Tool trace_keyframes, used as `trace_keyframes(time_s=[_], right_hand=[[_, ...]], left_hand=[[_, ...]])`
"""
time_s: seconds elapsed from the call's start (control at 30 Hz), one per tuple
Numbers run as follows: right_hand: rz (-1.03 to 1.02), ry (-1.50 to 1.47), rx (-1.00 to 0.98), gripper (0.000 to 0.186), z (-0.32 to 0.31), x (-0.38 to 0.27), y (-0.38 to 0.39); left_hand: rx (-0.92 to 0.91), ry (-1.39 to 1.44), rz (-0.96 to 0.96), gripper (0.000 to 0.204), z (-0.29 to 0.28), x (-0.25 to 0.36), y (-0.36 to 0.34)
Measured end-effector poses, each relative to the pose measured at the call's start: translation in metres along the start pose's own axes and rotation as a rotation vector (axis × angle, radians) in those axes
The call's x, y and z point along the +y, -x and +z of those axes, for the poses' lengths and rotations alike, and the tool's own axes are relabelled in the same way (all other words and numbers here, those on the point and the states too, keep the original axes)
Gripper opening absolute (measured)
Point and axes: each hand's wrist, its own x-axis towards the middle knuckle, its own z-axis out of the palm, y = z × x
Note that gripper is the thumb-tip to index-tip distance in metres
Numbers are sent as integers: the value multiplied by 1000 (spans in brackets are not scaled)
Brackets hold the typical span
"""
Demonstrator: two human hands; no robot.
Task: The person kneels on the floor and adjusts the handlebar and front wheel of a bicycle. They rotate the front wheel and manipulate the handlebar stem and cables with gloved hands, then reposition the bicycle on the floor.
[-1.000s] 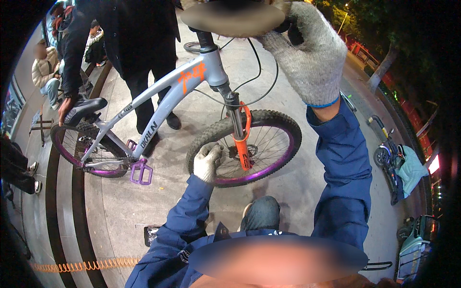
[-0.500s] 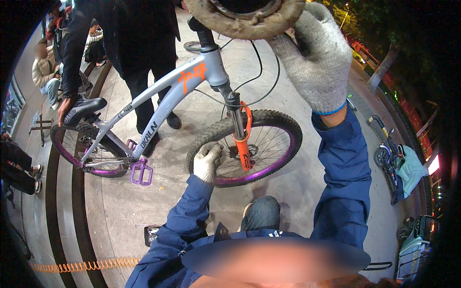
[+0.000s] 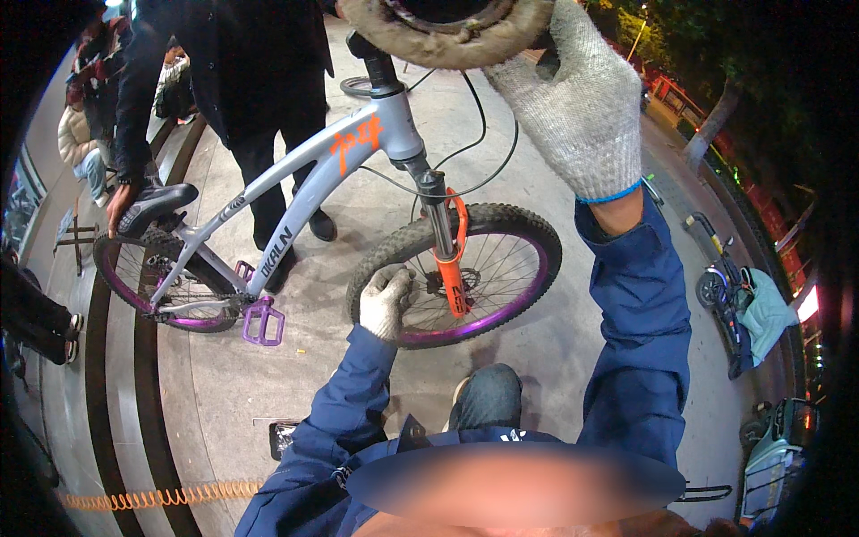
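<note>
My gloved right hand (image 3: 577, 112) is raised at the top right, closed on the edge of a dirty, round, ring-shaped object (image 3: 447, 40) with a dark middle, cut off by the frame. My gloved left hand (image 3: 385, 304) is curled closed at the tire of the front wheel (image 3: 483, 331); what its fingers hold is hidden. The wheel, with a purple rim, sits in an orange fork (image 3: 452, 286) on a pale grey bicycle frame (image 3: 313, 179) with purple pedals (image 3: 264, 320).
A person in black (image 3: 224, 80) stands behind the bicycle, one hand on the saddle (image 3: 161, 201). Other people (image 3: 85, 134) are on steps at left. An orange coiled hose (image 3: 161, 497) crosses the lower left. A scooter (image 3: 720, 300) with a pale cloth stands at right.
My right hand and the ring have shifted slightly, lowering and then rising again. A figure in plaid has come in at the back left. My left hand stays at the tire.
</note>
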Motion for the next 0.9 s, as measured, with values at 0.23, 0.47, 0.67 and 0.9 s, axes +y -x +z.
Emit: trace_keyframes(time_s=[0.23, 0.47, 0.67, 0.9], right_hand=[[200, -106, -74, 31, -5, -7, -1], [-35, -64, 14, 31, -9, -8, 11], [-32, -131, -48, 29, -10, -4, 8], [-119, -317, -132, 27, -9, 17, -4]], left_hand=[[3, -11, 4, 33, -1, 1, -1], [16, -11, -3, 31, 5, 6, 2], [-22, 2, 1, 32, 2, 3, 0], [-9, -11, 3, 33, 2, 2, 0]])
